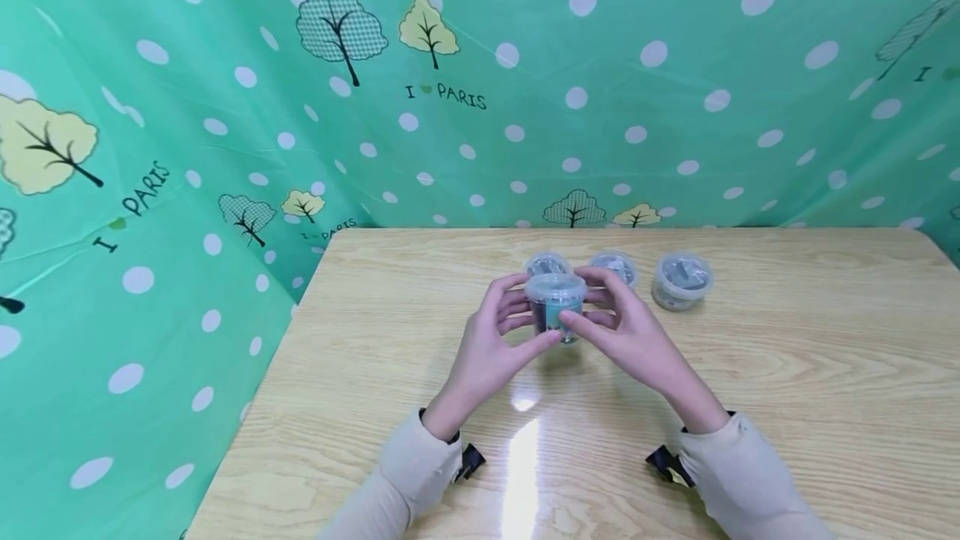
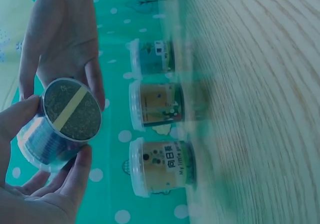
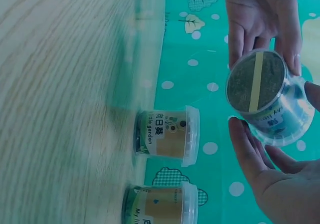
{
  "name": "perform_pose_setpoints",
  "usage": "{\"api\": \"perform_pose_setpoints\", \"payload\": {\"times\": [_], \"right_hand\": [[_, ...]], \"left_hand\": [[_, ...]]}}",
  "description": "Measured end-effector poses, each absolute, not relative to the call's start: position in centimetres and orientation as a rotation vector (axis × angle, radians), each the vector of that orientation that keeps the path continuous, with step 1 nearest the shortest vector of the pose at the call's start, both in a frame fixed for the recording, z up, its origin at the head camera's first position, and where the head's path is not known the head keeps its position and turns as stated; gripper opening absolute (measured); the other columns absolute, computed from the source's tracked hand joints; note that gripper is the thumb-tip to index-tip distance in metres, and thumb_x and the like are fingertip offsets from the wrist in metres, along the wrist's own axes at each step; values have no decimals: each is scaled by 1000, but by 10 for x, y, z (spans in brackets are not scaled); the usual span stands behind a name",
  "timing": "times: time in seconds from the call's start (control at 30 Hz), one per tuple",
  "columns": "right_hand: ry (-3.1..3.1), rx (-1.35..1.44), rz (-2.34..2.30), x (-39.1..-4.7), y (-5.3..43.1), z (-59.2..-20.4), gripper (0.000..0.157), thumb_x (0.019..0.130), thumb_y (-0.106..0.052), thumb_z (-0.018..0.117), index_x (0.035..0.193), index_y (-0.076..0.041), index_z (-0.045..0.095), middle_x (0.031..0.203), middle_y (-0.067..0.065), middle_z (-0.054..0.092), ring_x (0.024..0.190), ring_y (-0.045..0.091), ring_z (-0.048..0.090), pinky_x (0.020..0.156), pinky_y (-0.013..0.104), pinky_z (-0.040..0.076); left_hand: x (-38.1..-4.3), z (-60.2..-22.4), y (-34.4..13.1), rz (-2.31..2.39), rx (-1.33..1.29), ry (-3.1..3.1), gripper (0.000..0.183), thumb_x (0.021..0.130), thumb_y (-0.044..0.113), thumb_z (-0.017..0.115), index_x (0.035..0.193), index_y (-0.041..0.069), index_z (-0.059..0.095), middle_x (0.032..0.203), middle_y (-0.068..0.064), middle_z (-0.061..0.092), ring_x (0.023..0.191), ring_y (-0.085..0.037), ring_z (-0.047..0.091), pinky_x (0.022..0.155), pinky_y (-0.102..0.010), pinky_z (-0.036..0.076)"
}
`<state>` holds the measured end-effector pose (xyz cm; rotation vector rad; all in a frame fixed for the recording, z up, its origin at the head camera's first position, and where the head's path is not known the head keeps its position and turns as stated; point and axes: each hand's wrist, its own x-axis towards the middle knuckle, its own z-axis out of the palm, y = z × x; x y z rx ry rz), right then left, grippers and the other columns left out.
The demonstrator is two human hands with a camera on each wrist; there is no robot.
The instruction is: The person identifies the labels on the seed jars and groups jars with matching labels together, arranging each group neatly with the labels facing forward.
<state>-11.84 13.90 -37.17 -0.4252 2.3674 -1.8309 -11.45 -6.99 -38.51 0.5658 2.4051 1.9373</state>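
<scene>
Your sleeved left hand (image 1: 489,345) and right hand (image 1: 636,338) grip one raised tub (image 1: 553,305), three untouched tubs (image 1: 682,282) remaining near the worktop's (image 1: 817,373) far edge

- The left forearm (image 1: 390,477) and the right forearm (image 1: 753,482), both in pale long sleeves, slant inward from the lower edge.
- The left hand (image 1: 491,348) and the right hand (image 1: 626,336) are raised and near to each other, palms facing inward.
- On each hand, the fingers are curved in a grip.
- The left thumb (image 1: 536,346) and the right thumb (image 1: 588,332) point toward each other, their tips close.
</scene>
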Motion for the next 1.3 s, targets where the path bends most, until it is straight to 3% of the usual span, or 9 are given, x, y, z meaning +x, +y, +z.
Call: {"api": "perform_pose_setpoints", "payload": {"times": [0.17, 0.47, 0.77, 0.93, 1.1, 1.3], "right_hand": [[2370, -395, -1868, -119, 139, -372, 64, 93, -25, 71, 146, -5, 41, 143, 14, 46, 127, 33, 54, 97, 27, 54], [2391, -382, -1870, -120, 144, -373, 61, 94, -25, 70, 145, -5, 44, 146, 10, 43, 131, 31, 51, 107, 42, 47], [2360, -445, -1933, -121, 144, -374, 59, 94, -16, 69, 144, -1, 43, 144, 12, 43, 128, 30, 53, 101, 19, 49], [2329, -468, -1952, -120, 142, -374, 64, 92, -13, 72, 146, -3, 40, 144, 12, 43, 126, 27, 52, 100, 19, 50], [2330, -462, -1950, -119, 141, -373, 69, 89, -13, 75, 147, -7, 39, 148, 9, 42, 128, 27, 51, 97, 20, 53], [2297, -469, -1974, -117, 138, -373, 65, 89, -10, 74, 145, -3, 41, 142, 13, 43, 126, 36, 53, 89, 28, 58]], "left_hand": [[-113, -384, -68, 1964, 570, 2404, 73, 84, 18, 81, 144, 9, 40, 129, -10, 62, 117, -21, 62, 97, -27, 55], [-115, -384, -68, 2013, 582, 2341, 71, 84, 14, 80, 144, 9, 41, 129, -11, 61, 115, -23, 63, 96, -31, 56], [-118, -384, -68, 2055, 582, 2172, 73, 86, 6, 77, 147, 10, 36, 133, -13, 58, 121, -25, 58, 101, -31, 53], [-118, -384, -69, 2053, 561, 2179, 74, 85, 7, 78, 147, 8, 36, 132, -13, 58, 119, -26, 59, 99, -32, 54], [-118, -383, -69, 2040, 512, 2252, 72, 84, 12, 80, 144, 14, 41, 130, -9, 60, 117, -23, 61, 97, -30, 55], [-117, -385, -67, 2032, 495, 2290, 73, 83, 15, 81, 144, 12, 41, 129, -9, 61, 116, -22, 61, 96, -30, 56]]}}
